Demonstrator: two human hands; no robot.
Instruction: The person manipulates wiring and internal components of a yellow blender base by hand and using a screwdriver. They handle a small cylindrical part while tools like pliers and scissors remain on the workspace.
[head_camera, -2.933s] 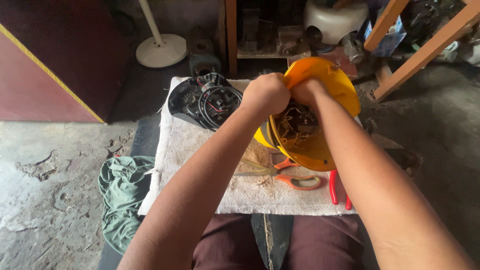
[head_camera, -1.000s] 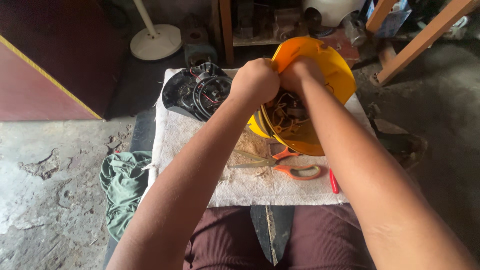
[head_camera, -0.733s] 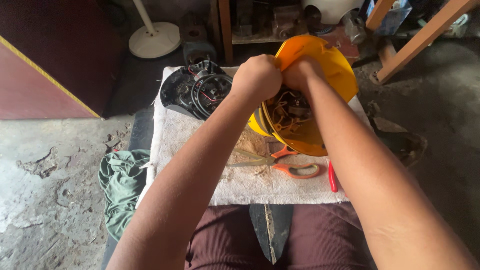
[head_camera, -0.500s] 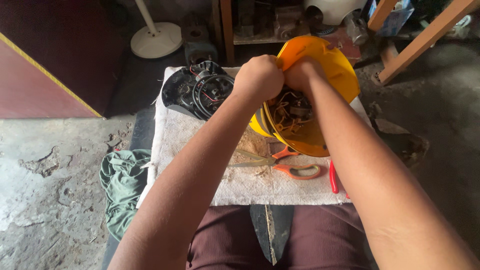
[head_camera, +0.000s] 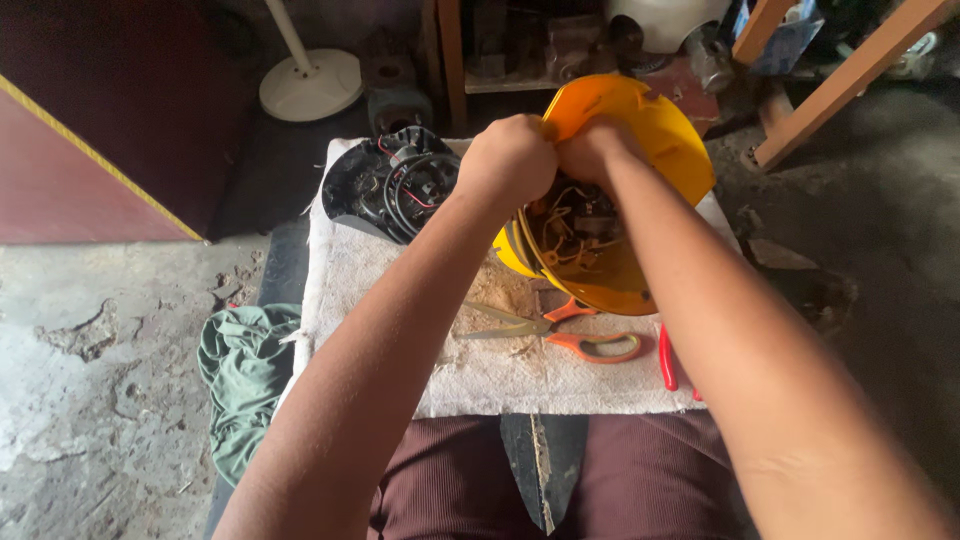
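A round orange plastic housing (head_camera: 660, 130) stands tilted on a white cloth (head_camera: 480, 375), its open side towards me, with wires and small parts inside. My left hand (head_camera: 510, 160) and my right hand (head_camera: 590, 150) are both closed at its upper rim, fingers pinching something small that I cannot make out. A black round part with coiled wires (head_camera: 390, 185) lies on the cloth to the left of my left hand.
Orange-handled scissors (head_camera: 560, 335) and a red-handled tool (head_camera: 668, 358) lie on the cloth below the housing. A green rag (head_camera: 245, 370) lies on the concrete floor at left. A white stand base (head_camera: 310, 85) and wooden legs (head_camera: 850, 80) are at the back.
My hands have stayed at the housing's upper rim with only small shifts. The view has moved slightly.
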